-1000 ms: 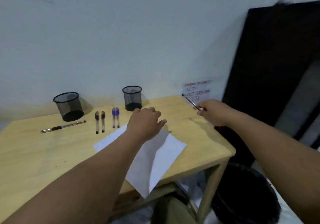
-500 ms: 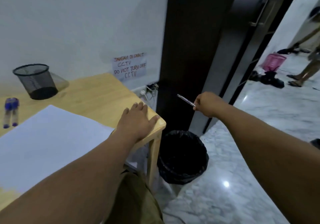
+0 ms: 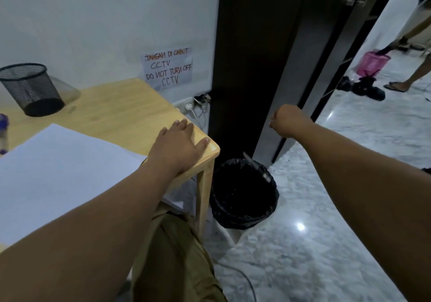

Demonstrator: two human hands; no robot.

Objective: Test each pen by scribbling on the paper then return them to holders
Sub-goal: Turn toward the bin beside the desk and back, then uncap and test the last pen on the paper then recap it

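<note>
My left hand [image 3: 177, 145] lies flat on the right front corner of the wooden table [image 3: 121, 110]. My right hand [image 3: 289, 123] hangs off the table over the floor, fingers loosely curled, with nothing in it. Below it a blurred pen [image 3: 255, 167] is dropping into the black-lined waste bin [image 3: 272, 199]. A white sheet of paper [image 3: 58, 173] covers the table's near left. One black mesh holder [image 3: 30, 89] stands at the back left. A blue-capped pen [image 3: 3, 133] shows at the left edge.
A handwritten CCTV notice [image 3: 166, 68] is stuck to the wall above a socket with cables [image 3: 196, 106]. A dark door frame [image 3: 256, 57] rises right of the table. Another person's legs [image 3: 415, 68] and a pink basket [image 3: 373, 62] are in the far doorway.
My head turned right, so most pens and one holder left the view. My right hand carried the pen off the table over the bin and let it go; the pen is falling in.
</note>
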